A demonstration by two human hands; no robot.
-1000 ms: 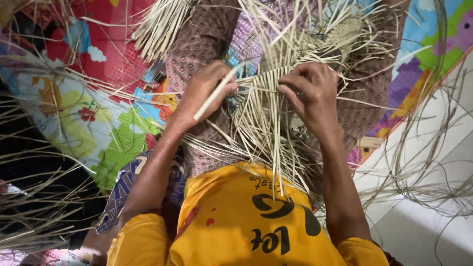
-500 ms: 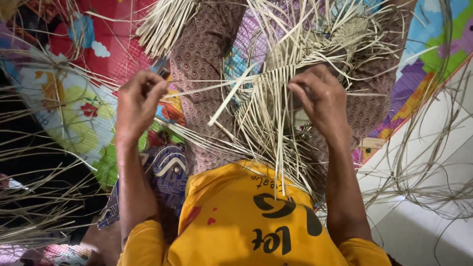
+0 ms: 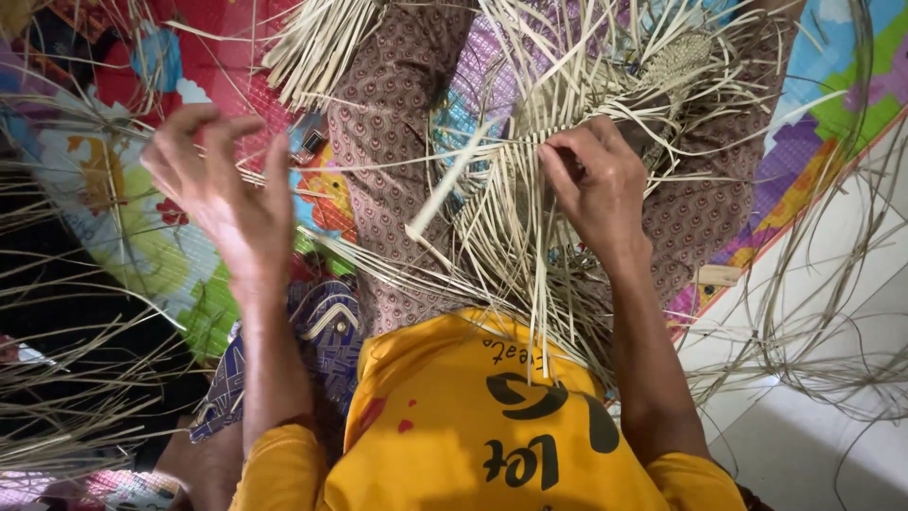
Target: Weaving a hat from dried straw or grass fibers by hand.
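I saw the right hand [image 3: 598, 194] in the upper middle of the frame, its fingers [image 3: 566, 151] pinched narrow on the pale straw strips of the half-woven mat [image 3: 515, 222]. This weaving lay across the lap, over the brown patterned trousers [image 3: 388, 142], with loose ends fanning toward the yellow shirt [image 3: 492, 426] at the bottom. The left hand [image 3: 222, 194] was raised at the left of the frame, well apart from the weaving, its fingers [image 3: 203, 123] spread wide and holding nothing. One flat strip [image 3: 452, 182] stuck out between the two hands. A colourful play mat [image 3: 123, 208] covered the floor beneath, and more loose strips [image 3: 66, 397] lay at the lower left.
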